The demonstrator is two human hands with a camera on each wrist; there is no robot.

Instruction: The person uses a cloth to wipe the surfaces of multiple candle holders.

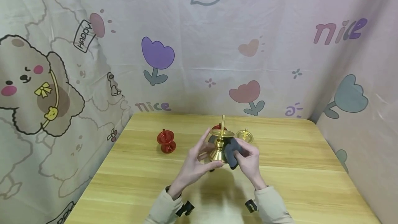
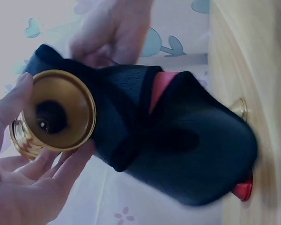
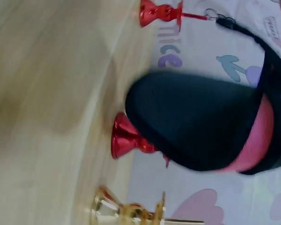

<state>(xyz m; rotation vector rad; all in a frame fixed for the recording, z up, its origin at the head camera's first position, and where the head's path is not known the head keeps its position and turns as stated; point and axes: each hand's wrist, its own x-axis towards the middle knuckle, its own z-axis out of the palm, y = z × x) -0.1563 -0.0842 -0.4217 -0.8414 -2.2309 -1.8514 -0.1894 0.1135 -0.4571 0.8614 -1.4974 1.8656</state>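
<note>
Above the middle of the table, my left hand (image 1: 193, 166) grips a shiny gold candlestick (image 1: 219, 153) by its flared base, thumb on one side and fingers on the other. The candlestick stands roughly upright, with a wide dish and a thin rod on top. In the left wrist view its hollow underside (image 2: 77, 98) faces the camera. My right hand (image 1: 250, 161) pinches a dark grey cloth piece with black edging (image 1: 231, 153) against the candlestick's side. Its wide flap (image 3: 192, 119) hangs down, with a pink patch (image 3: 255, 140) showing; the exact kind of piece I cannot tell.
On the table (image 1: 124, 182) a red candlestick (image 1: 167, 141) stands at the back left. Another red one (image 3: 126, 136) stands behind my hands, with a second gold candlestick (image 1: 244, 136) to its right. A printed curtain (image 1: 199, 51) encloses the back and sides.
</note>
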